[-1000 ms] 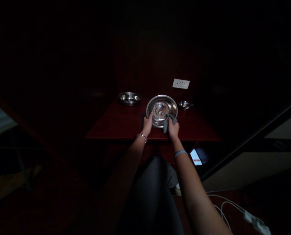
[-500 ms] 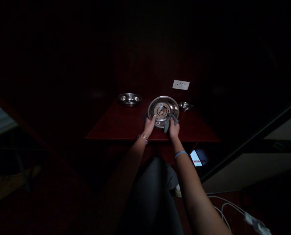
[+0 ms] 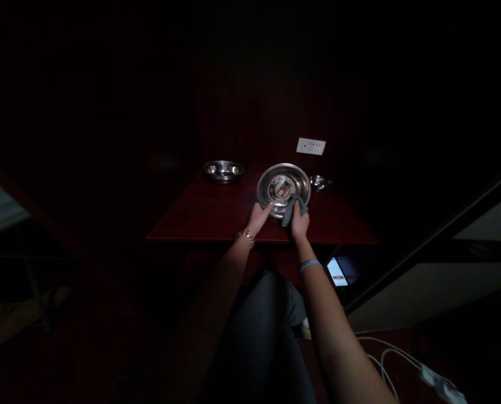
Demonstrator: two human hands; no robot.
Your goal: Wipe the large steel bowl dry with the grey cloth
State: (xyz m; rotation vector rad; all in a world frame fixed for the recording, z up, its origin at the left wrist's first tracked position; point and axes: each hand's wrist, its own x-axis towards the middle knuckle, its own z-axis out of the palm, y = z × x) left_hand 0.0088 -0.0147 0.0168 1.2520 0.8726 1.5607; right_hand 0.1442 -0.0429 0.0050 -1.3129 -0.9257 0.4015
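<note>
A shiny metal basin (image 3: 269, 182) with a label (image 3: 284, 189) on its inner bottom is tilted toward me above the table. My left hand (image 3: 258, 217) grips its lower left rim, thumb on the inside and the other fingers hidden behind. In my right hand (image 3: 299, 223) is a grey-green cloth (image 3: 290, 213), pressed against the basin's lower right inner wall and rim. Whether the basin's underside rests on the table I cannot tell.
On the dark red table (image 3: 200, 216), more metal basins (image 3: 223, 173) stand at the back left, and a smaller metal bowl (image 3: 321, 183) at the back right. A white socket panel (image 3: 311, 146) is on the wall. A lit phone (image 3: 338, 272), cables and a power strip (image 3: 441, 384) lie lower right.
The basin has turned in my left hand, its label now at a different angle, and shifted slightly right. The cloth stays at the lower right rim.
</note>
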